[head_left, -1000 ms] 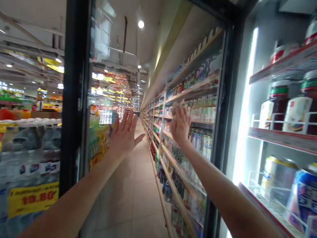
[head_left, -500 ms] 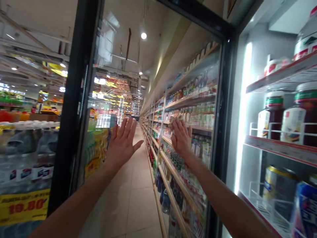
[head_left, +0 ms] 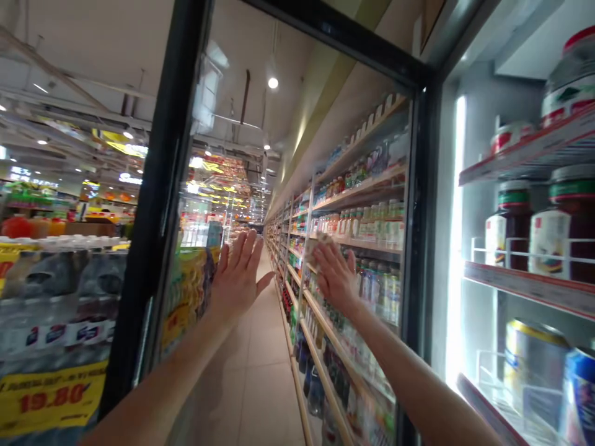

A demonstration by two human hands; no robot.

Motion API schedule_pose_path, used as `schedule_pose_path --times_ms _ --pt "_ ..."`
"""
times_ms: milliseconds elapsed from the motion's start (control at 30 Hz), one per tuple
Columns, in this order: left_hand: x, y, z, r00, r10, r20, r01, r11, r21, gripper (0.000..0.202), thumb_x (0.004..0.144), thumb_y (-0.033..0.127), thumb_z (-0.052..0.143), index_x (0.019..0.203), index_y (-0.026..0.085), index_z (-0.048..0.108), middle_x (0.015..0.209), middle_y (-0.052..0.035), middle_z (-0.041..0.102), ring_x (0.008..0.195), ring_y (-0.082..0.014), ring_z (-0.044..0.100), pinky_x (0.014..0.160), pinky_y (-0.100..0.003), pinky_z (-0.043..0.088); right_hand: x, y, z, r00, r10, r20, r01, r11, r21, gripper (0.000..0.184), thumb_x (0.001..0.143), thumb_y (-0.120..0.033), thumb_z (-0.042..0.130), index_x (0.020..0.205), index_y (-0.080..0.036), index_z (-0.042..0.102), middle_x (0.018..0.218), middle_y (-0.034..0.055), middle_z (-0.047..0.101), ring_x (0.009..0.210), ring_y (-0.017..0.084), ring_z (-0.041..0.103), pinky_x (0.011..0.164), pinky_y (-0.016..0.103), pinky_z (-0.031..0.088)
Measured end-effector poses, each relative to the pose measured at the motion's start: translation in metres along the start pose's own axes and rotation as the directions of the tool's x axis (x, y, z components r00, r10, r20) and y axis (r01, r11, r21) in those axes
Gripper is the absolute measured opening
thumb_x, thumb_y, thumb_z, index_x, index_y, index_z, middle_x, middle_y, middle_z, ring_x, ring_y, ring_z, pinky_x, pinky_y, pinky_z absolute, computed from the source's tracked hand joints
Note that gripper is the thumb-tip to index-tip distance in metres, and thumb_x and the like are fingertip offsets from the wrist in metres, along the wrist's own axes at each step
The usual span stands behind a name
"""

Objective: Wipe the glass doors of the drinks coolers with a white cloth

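An open glass cooler door with a black frame (head_left: 162, 179) stands in front of me, and both my arms reach toward its pane. My left hand (head_left: 238, 279) lies flat against the glass, fingers stretched and thumb apart, with nothing in it. To its right, my right hand (head_left: 335, 275) presses a small pale cloth (head_left: 313, 243) to the pane. Most of the cloth is hidden under the fingers; only its crumpled edge shows beyond them.
At the right is the lit cooler, with dark bottles (head_left: 509, 226) and cans (head_left: 534, 365) on wire-fronted shelves (head_left: 525, 282). Packed water bottles (head_left: 60, 310) with a yellow price sign (head_left: 51, 399) stand at the left. Through the glass, an aisle floor (head_left: 264, 384) runs beside long stocked shelves (head_left: 357, 241).
My right hand has slid slightly left on the glass with the cloth. The left hand stays flat. The view has tilted up a little, and the door's left frame appears farther right.
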State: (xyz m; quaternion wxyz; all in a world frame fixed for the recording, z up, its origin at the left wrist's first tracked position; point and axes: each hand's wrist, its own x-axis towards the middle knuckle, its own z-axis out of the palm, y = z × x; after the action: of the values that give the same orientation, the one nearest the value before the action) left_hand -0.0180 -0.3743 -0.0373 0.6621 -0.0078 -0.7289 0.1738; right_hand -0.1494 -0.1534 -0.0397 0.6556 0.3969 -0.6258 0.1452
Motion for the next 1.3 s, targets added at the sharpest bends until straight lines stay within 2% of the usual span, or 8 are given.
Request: schedule_pose_path --times_ms 167,367,467,600,767,1000,1167,1300 --pt "-0.001 0.001 0.001 1.000 0.020 -0.018 -0.019 0.999 0.042 0.076 0.089 0.045 0.044 0.146 0.016 0.004 0.149 -0.0133 0.026 0.140 -0.0258 0.019 0.113 -0.047 0.018 -0.005 0.045 -0.006 0.735 0.611 -0.293 -0.640 0.768 -0.004 0.050 0.087 -0.027 0.033 0.135 -0.016 0.042 0.138 0.0173 0.046 0.131 0.032 0.038 0.101 0.060 0.027" --pt "-0.001 0.000 0.003 0.999 0.019 -0.050 -0.017 0.999 0.030 0.073 0.089 0.045 0.043 0.146 0.015 0.007 0.146 -0.0143 0.032 0.138 -0.0270 0.024 0.111 -0.048 0.022 0.007 -0.030 0.016 1.000 0.002 -0.026 -0.002 1.000 -0.004 0.049 0.087 -0.021 0.039 0.135 -0.026 0.042 0.139 0.0045 0.048 0.137 0.021 0.029 0.112 0.046 0.015" --pt "-0.001 -0.001 0.003 0.999 0.013 -0.045 -0.013 1.000 0.006 0.074 0.089 0.047 0.042 0.146 0.016 0.007 0.146 -0.0139 0.032 0.138 -0.0270 0.024 0.111 -0.048 0.021 0.002 -0.007 0.008 0.980 0.187 -0.071 -0.190 0.981 -0.040 0.049 0.088 -0.023 0.036 0.136 -0.024 0.040 0.139 0.0075 0.047 0.135 0.022 0.032 0.111 0.049 0.015" --pt "0.001 -0.001 0.003 0.999 -0.002 -0.043 0.002 1.000 -0.017 0.075 0.089 0.051 0.040 0.146 0.017 0.007 0.147 -0.0129 0.031 0.138 -0.0264 0.025 0.112 -0.047 0.018 0.001 0.029 -0.001 0.735 0.626 -0.262 -0.652 0.758 -0.017 0.050 0.090 -0.028 0.028 0.138 -0.016 0.038 0.141 0.0167 0.042 0.133 0.030 0.034 0.103 0.059 0.025" --pt "-0.002 0.004 0.004 0.998 -0.001 -0.070 -0.001 1.000 -0.026 0.072 0.090 0.049 0.038 0.146 0.018 0.006 0.146 -0.0120 0.034 0.137 -0.0262 0.028 0.113 -0.047 0.016 -0.001 -0.001 0.008 0.981 0.177 -0.074 -0.182 0.982 -0.057 0.045 0.089 -0.023 0.033 0.132 -0.025 0.045 0.136 0.0062 0.050 0.134 0.020 0.033 0.110 0.047 0.019" --pt "-0.020 0.027 0.006 0.994 0.095 -0.050 -0.097 0.995 -0.037 0.066 0.093 0.044 0.032 0.145 0.015 0.006 0.144 -0.0100 0.037 0.135 -0.0221 0.033 0.115 -0.043 0.011 -0.023 0.043 -0.005 0.732 0.628 -0.264 -0.664 0.744 -0.071 0.051 0.089 -0.028 0.029 0.138 -0.016 0.038 0.139 0.0169 0.045 0.131 0.029 0.037 0.102 0.058 0.028" --pt "-0.021 0.027 0.007 0.995 0.078 -0.058 -0.080 0.996 -0.030 0.066 0.092 0.045 0.032 0.145 0.015 0.007 0.143 -0.0096 0.038 0.135 -0.0210 0.032 0.115 -0.042 0.011 -0.030 0.011 0.003 0.990 0.135 -0.045 -0.138 0.988 -0.073 0.047 0.088 -0.022 0.035 0.135 -0.024 0.042 0.136 0.0074 0.051 0.136 0.021 0.032 0.110 0.048 0.021" --pt "-0.021 0.025 0.008 0.996 0.080 -0.049 -0.081 0.996 -0.028 0.065 0.093 0.045 0.031 0.145 0.015 0.008 0.144 -0.0090 0.037 0.135 -0.0213 0.031 0.115 -0.043 0.011 -0.035 0.031 -0.001 0.922 0.346 -0.176 -0.366 0.925 -0.103 0.046 0.090 -0.025 0.032 0.135 -0.019 0.042 0.135 0.0130 0.051 0.132 0.025 0.038 0.107 0.053 0.023"
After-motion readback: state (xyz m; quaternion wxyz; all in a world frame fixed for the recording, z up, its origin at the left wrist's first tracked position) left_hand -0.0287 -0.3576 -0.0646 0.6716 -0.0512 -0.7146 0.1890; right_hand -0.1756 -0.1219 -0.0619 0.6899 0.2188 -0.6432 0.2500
